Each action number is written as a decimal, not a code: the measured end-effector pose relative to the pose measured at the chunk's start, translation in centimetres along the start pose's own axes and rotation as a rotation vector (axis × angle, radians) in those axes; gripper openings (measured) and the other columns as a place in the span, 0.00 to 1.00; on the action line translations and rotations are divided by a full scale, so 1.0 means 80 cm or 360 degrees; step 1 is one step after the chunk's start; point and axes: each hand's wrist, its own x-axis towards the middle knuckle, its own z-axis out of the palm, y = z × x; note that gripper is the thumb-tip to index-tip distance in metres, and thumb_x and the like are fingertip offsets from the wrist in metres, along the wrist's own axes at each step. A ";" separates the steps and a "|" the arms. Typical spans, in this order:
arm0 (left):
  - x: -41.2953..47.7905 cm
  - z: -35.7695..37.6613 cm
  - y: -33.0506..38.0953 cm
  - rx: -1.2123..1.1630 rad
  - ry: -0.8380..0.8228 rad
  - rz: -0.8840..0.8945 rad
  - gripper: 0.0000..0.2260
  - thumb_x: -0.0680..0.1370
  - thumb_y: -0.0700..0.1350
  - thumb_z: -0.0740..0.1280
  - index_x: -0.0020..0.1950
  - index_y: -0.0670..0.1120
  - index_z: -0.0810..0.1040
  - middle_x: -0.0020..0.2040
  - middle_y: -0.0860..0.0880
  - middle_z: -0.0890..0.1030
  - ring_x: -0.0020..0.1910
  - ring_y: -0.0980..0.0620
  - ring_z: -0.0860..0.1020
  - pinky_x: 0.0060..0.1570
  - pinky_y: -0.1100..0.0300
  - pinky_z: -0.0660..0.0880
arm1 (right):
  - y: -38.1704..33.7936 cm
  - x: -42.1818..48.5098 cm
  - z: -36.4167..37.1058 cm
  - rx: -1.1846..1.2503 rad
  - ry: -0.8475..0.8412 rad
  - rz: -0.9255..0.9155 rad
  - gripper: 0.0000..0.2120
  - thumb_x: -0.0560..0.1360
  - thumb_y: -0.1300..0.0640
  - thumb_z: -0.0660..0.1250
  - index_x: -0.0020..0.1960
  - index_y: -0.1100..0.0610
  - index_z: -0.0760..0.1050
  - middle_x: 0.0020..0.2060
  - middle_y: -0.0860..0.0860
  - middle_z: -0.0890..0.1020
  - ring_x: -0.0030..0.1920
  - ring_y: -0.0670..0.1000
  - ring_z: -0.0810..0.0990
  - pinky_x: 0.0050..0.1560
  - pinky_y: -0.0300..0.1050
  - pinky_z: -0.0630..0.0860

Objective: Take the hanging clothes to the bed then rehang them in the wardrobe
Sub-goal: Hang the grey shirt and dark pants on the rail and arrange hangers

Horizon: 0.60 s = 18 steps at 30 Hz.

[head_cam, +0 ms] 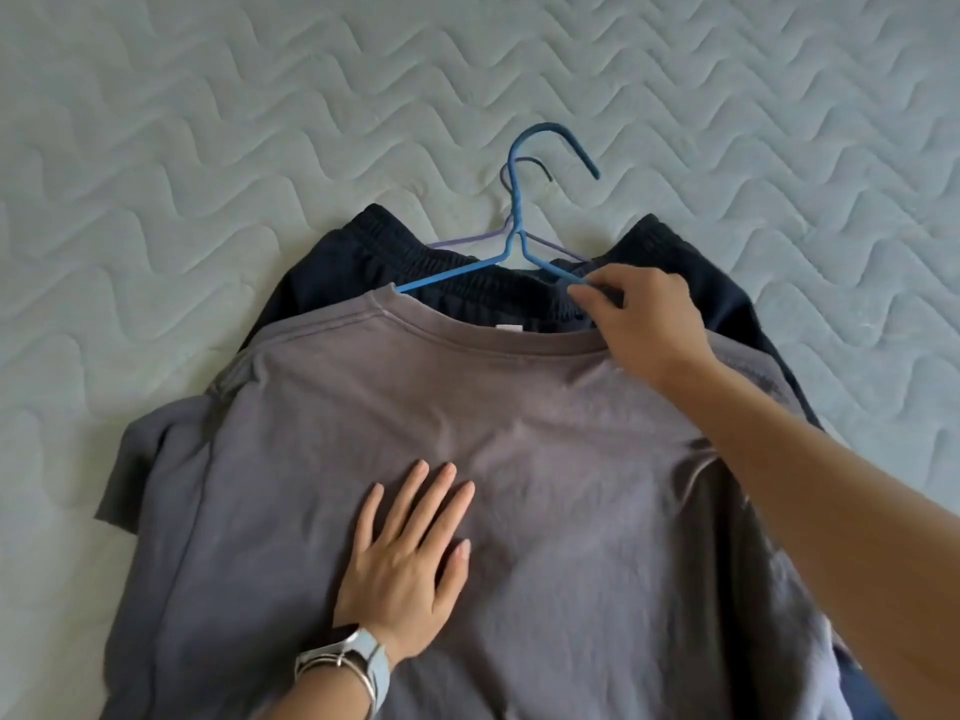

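Quilted bed [156,148] carries a grey shirt [519,485] stacked over dark shorts [395,246]. Left hand [410,558] lies flat on the shirt, fingers spread. Right hand [644,319] pinches the blue hanger [514,220]. Step: likely pickup for rehanging; next, lift by the hook.

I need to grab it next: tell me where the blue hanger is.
In the head view, the blue hanger lies upper centre on the quilted mattress, running into the grey T-shirt's collar, its right shoulder pinched by the right hand.
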 end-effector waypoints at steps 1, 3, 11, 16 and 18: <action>0.000 -0.001 0.001 -0.0016 0.0001 -0.0012 0.21 0.79 0.55 0.47 0.68 0.53 0.67 0.70 0.52 0.71 0.71 0.52 0.63 0.69 0.49 0.53 | -0.003 -0.012 -0.007 0.0069 0.0004 0.0011 0.10 0.76 0.49 0.63 0.50 0.52 0.81 0.34 0.51 0.80 0.40 0.54 0.77 0.45 0.49 0.73; 0.000 -0.004 0.003 -0.0062 -0.0006 -0.0032 0.22 0.79 0.56 0.46 0.68 0.53 0.69 0.69 0.52 0.72 0.70 0.53 0.63 0.69 0.50 0.53 | -0.010 -0.042 -0.021 0.0212 -0.0014 0.0062 0.08 0.74 0.49 0.65 0.46 0.51 0.81 0.29 0.47 0.77 0.34 0.49 0.74 0.40 0.46 0.72; 0.005 -0.122 0.048 -0.1723 -0.0447 -0.0699 0.16 0.79 0.52 0.57 0.56 0.45 0.78 0.51 0.49 0.84 0.58 0.51 0.79 0.65 0.54 0.68 | -0.054 -0.199 -0.075 0.0708 -0.0190 0.0267 0.09 0.72 0.53 0.69 0.36 0.56 0.80 0.19 0.44 0.73 0.23 0.40 0.68 0.30 0.33 0.65; -0.099 -0.240 0.132 -0.2128 0.0178 -0.0664 0.05 0.75 0.43 0.66 0.50 0.49 0.79 0.44 0.55 0.84 0.45 0.64 0.80 0.47 0.72 0.75 | -0.115 -0.308 -0.101 0.1028 -0.0225 0.0410 0.17 0.75 0.60 0.63 0.27 0.56 0.73 0.19 0.44 0.73 0.23 0.39 0.67 0.29 0.36 0.63; -0.122 -0.285 0.152 -0.2134 0.0084 -0.0625 0.15 0.70 0.50 0.70 0.55 0.47 0.77 0.51 0.50 0.83 0.53 0.59 0.79 0.55 0.67 0.75 | -0.154 -0.356 -0.114 0.1073 -0.0325 0.0305 0.13 0.77 0.62 0.59 0.38 0.62 0.77 0.29 0.47 0.76 0.31 0.43 0.71 0.33 0.38 0.67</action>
